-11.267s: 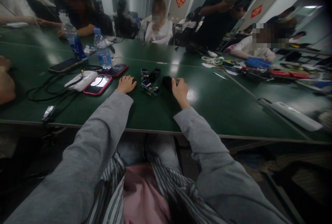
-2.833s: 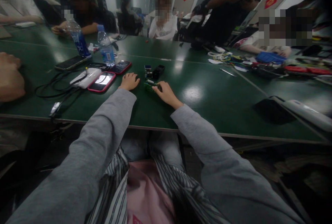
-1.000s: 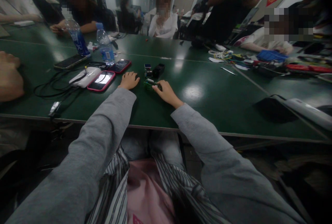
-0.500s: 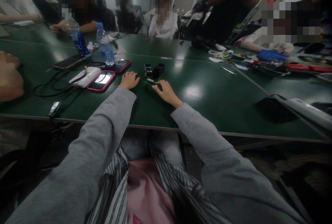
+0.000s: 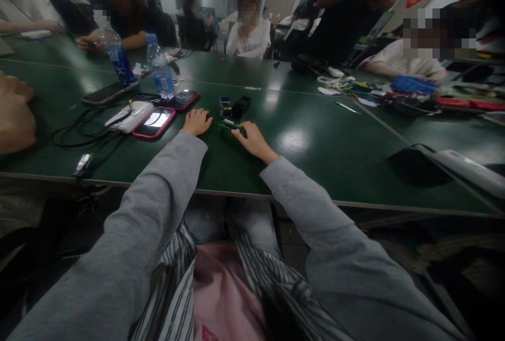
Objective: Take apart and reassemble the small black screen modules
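Observation:
My right hand [image 5: 252, 140] holds a small green circuit board [image 5: 226, 129] by its right end, thumb on the near side. The board stands on its edge at the dark green table [image 5: 236, 172]. My left hand [image 5: 196, 122] rests on the tabletop left of the board, fingers stretched out and apart, holding nothing. Just beyond the board lie a small module with a dark blue face [image 5: 224, 104] and a black plastic housing [image 5: 241, 106]. Neither hand touches those two parts.
Left of my left hand lie a red-edged phone [image 5: 153, 122], a second phone [image 5: 183, 100], a white power bank [image 5: 128, 116] with black cables and a water bottle [image 5: 160, 67]. A thin metal tool [image 5: 347, 108] and a cable pile [image 5: 355, 88] are rightward. Several people sit around.

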The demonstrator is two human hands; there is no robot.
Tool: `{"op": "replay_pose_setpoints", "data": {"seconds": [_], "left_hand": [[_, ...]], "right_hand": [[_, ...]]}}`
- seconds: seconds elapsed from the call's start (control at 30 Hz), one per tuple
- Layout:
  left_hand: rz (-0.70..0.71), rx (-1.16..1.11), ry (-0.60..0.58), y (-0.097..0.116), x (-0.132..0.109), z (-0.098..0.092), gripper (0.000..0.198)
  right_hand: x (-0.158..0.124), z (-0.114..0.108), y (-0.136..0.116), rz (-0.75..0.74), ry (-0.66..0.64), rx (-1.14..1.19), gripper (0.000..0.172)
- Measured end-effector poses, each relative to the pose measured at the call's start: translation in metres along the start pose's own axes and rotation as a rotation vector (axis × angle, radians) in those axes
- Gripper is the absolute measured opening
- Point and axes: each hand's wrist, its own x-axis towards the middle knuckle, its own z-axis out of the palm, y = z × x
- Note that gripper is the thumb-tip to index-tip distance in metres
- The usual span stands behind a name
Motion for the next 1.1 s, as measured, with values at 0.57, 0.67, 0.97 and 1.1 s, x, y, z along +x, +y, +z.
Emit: {"op": "replay_pose_setpoints", "data": {"seconds": [0.57, 0.67, 0.97, 1.1], "left_hand": [[-0.001, 0.004, 0.002, 0.000, 0.000, 0.000, 0.059], [-0.002, 0.006, -0.001, 0.000, -0.001, -0.002, 0.059], [0.001, 0.005, 0.000, 0.001, -0.002, -0.002, 0.059], [-0.004, -0.005, -0.011, 0.000, -0.001, -0.001, 0.058]], "right_hand": [[-0.001, -0.001, -0.001, -0.029, 0.014, -0.019, 0.038], [-0.001, -0.004, 0.001, -0.008, 0.065, -0.019, 0.041], [-0.005, -0.028, 0.040, 0.144, 0.237, -0.033, 0.062], [-0.006, -0.031, 0.049, 0.209, 0.182, -0.025, 0.069]]}}
